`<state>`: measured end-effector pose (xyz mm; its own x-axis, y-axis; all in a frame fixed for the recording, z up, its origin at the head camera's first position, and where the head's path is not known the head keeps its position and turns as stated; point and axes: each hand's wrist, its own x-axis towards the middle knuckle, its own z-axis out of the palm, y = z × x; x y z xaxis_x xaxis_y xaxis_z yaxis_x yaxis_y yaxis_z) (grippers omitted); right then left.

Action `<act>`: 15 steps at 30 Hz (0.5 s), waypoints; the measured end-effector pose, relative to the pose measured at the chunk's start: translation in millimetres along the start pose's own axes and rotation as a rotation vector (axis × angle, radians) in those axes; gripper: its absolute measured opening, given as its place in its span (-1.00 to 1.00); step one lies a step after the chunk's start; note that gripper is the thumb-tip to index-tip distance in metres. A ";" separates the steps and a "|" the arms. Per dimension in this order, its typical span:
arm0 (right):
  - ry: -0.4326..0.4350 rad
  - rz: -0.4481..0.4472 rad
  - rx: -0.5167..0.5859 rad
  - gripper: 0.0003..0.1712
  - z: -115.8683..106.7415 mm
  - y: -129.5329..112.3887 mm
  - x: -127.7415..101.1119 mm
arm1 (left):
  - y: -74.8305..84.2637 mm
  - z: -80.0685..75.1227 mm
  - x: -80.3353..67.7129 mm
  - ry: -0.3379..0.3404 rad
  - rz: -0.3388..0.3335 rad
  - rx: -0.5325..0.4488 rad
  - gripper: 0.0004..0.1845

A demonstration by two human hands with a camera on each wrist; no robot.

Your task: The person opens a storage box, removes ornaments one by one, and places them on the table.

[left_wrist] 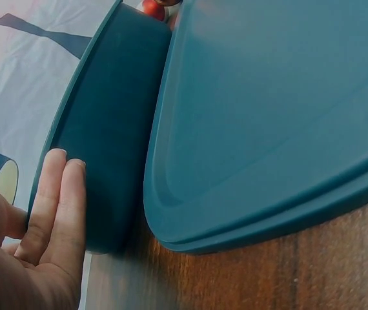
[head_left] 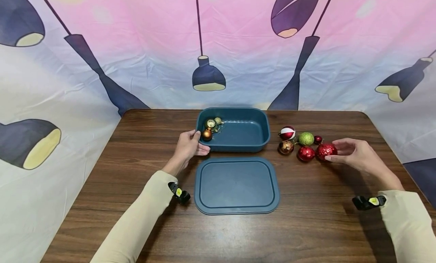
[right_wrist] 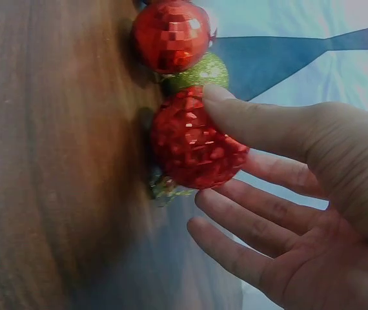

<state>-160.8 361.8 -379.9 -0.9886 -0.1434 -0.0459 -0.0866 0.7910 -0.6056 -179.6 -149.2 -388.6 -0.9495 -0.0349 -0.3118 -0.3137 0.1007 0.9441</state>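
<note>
My left hand (head_left: pixel 192 143) rests on the left end of an open teal container (head_left: pixel 265 123). In the left wrist view its straight fingers (left_wrist: pixel 61 206) lie flat against the container wall (left_wrist: pixel 113 129). A gold bauble (head_left: pixel 210 123) and a copper bauble (head_left: pixel 206 134) lie in the container's left corner. My right hand (head_left: pixel 333 150) reaches a red faceted bauble (head_left: pixel 325 150) that sits on the table. The thumb (right_wrist: pixel 248 119) and a finger behind pinch this bauble (right_wrist: pixel 194 142), while the other fingers spread loosely.
The teal lid (head_left: pixel 236 185) lies flat in front of the container. Right of the container sit a red-and-white bauble (head_left: pixel 287 133), a green one (head_left: pixel 306 138), a small dark red one (head_left: pixel 318 139), a copper one (head_left: pixel 285 147) and a shiny red one (head_left: pixel 305 153).
</note>
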 end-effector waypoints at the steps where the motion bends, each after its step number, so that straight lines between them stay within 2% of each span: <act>1: 0.005 -0.007 0.001 -0.24 -1.6 -0.9 0.3 | 0.0 0.0 -0.1 -0.001 0.001 -0.001 -0.41; 8: 0.046 -0.043 -0.008 -0.28 -13.4 -14.4 7.4 | 0.0 0.0 0.2 -0.005 0.006 -0.009 -0.44; 15: 0.067 -0.067 -0.039 -0.28 -20.5 -41.7 24.3 | 0.4 -0.1 0.1 0.003 -0.005 -0.003 -0.42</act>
<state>-183.7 337.6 -339.5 -0.9863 -0.1582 0.0476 -0.1566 0.8037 -0.5741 -179.8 -149.2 -388.2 -0.9478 -0.0382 -0.3165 -0.3188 0.0971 0.9428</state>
